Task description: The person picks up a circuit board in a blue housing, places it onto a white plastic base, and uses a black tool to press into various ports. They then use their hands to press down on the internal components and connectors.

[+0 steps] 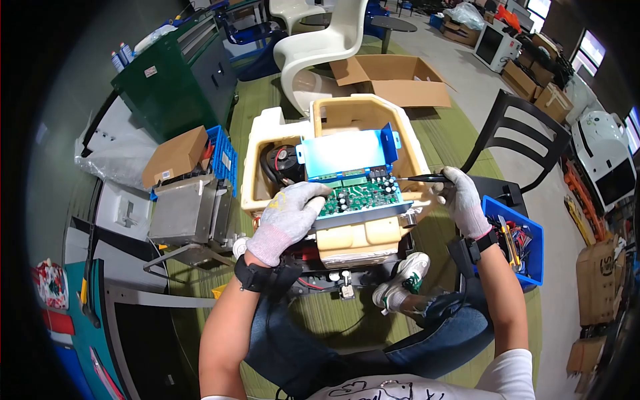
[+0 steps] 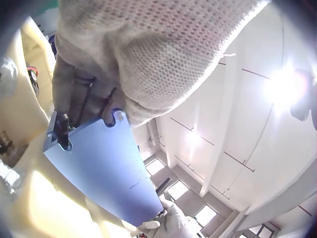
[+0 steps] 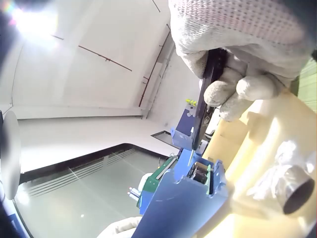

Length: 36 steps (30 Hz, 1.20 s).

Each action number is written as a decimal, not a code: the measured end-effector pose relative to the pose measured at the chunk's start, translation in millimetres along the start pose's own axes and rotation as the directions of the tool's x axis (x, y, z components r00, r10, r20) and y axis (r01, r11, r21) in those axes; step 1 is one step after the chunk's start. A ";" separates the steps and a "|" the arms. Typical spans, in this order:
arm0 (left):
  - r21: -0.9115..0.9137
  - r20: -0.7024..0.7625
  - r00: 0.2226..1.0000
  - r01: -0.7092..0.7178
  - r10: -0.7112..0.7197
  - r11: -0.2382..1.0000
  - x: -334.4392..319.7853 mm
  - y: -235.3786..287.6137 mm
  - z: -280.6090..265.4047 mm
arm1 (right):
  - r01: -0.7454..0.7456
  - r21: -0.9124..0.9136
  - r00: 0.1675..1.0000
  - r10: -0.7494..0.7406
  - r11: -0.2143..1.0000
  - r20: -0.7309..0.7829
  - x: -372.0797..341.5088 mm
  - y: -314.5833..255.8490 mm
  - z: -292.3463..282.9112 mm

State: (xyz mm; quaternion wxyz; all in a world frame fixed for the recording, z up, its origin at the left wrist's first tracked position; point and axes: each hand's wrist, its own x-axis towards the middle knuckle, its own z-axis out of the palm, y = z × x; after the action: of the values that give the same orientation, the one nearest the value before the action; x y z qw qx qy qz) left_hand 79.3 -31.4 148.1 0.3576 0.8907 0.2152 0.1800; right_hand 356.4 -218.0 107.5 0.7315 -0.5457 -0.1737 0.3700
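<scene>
A blue metal case [image 1: 363, 217] lies with its lid [image 1: 347, 153] folded back, baring a green circuit board [image 1: 365, 196]. It rests on a cream-coloured plastic housing [image 1: 360, 245]. My gloved left hand [image 1: 285, 215] grips the left end of the case; in the left wrist view its fingers [image 2: 67, 91] curl at the notched edge. In my gloved right hand [image 1: 461, 201] is a slim black-handled screwdriver [image 1: 427, 178], pointing left at the case's right end. The right wrist view puts the screwdriver's thin shaft [image 3: 191, 156] right at the case's end wall, beside the board.
A blue bin [image 1: 537, 257] of hand tools stands at the right, near a black chair [image 1: 520, 130]. At the left are a metal box [image 1: 179, 210] and a green tool cabinet [image 1: 170, 80]. Behind the housing are a cardboard box [image 1: 407, 90] and a white chair [image 1: 320, 50].
</scene>
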 end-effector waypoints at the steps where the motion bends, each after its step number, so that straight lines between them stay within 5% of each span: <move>1: -0.007 0.001 1.000 0.001 -0.001 1.000 0.4 0.2 -0.4 | -0.013 0.002 1.000 0.013 1.000 -0.008 -0.1 -0.2 -1.5; 23: -0.036 -0.005 0.998 0.055 -0.055 0.998 1.1 -3.1 2.1 | -0.014 -0.239 1.000 0.009 0.971 -0.024 -6.6 -1.8 4.0; 36: -0.059 0.016 0.993 0.117 -0.117 0.991 0.6 2.1 1.3 | -0.050 -0.103 0.999 0.050 0.993 -0.002 -6.6 -1.4 2.3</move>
State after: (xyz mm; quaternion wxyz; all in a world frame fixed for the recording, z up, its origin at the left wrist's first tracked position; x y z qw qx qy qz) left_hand 80.9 -33.2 148.9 0.3953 0.8666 0.2594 0.1595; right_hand 351.0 -221.5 110.5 0.6929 -0.5868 -0.1789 0.3789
